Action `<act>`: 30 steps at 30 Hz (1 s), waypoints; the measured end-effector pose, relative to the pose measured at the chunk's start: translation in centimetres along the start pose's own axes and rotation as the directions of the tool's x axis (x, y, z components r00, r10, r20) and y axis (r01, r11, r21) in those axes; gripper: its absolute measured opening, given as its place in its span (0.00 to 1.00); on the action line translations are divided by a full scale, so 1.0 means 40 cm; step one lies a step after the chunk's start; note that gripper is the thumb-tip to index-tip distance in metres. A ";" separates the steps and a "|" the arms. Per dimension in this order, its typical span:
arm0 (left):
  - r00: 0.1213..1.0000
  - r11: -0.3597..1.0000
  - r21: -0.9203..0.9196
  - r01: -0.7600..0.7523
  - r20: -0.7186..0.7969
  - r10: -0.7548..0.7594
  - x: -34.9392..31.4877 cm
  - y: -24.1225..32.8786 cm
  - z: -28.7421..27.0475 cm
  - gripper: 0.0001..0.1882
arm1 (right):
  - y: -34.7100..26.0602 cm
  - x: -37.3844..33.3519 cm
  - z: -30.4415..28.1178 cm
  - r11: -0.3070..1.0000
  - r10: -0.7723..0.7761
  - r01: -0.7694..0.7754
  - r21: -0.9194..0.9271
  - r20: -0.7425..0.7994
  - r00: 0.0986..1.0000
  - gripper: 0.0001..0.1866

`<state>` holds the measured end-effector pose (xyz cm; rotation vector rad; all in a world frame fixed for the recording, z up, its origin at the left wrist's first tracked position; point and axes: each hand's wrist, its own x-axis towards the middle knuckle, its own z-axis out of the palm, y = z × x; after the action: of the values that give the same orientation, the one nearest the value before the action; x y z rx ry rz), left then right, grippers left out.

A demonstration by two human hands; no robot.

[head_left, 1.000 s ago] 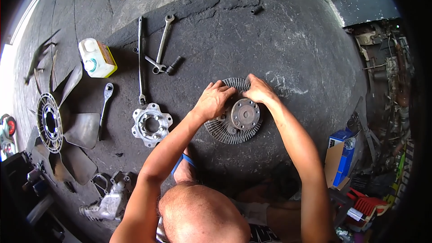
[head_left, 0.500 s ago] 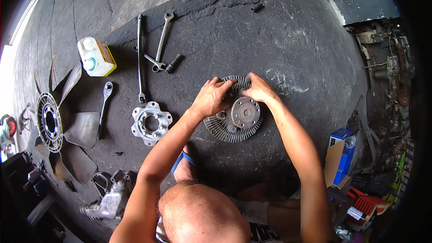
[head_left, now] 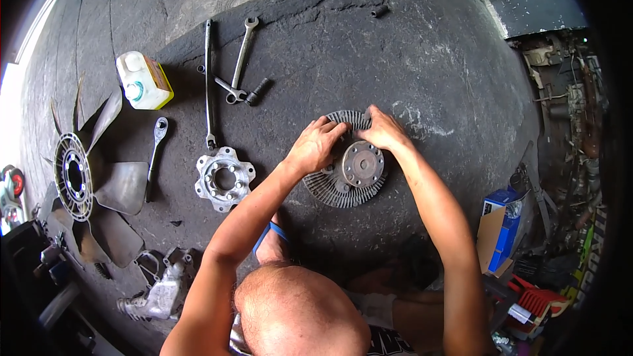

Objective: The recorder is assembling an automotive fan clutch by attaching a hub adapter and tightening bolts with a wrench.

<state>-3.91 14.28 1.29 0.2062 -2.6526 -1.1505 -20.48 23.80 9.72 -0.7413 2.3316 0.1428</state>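
Down on the floor, left hand and right hand both got a grip on that finned disc, 1 silver flange off to its left.

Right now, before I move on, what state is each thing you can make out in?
Finned disc: flat on the floor, hub up.
Left hand: on the disc, fingers partly curled.
Right hand: on the disc's far right part.
Silver flange: flat on the floor, unheld.
Jug: cap on.
Bladed fan: separate from the disc.
Ratchet: lying unheld.
Blue box: brown flap open.
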 end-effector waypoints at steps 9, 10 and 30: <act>0.980 0.994 -0.102 0.025 -0.195 -0.045 -0.036 0.029 -0.027 0.16 | 0.049 0.047 0.036 0.997 -0.066 0.065 0.034 0.024 0.998 0.34; 0.979 0.993 -0.110 0.034 -0.199 -0.055 -0.037 0.043 -0.027 0.17 | 0.074 0.062 0.035 0.999 -0.053 0.053 0.000 0.025 0.998 0.32; 0.925 0.962 -0.035 0.272 -0.264 -0.272 -0.324 0.035 -0.101 0.21 | 0.070 0.027 0.031 0.986 -0.086 0.097 0.137 -0.086 0.993 0.23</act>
<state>9.60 15.31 2.86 0.6992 -2.4375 -1.1065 -21.96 25.99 7.81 -0.7942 2.3494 -0.0927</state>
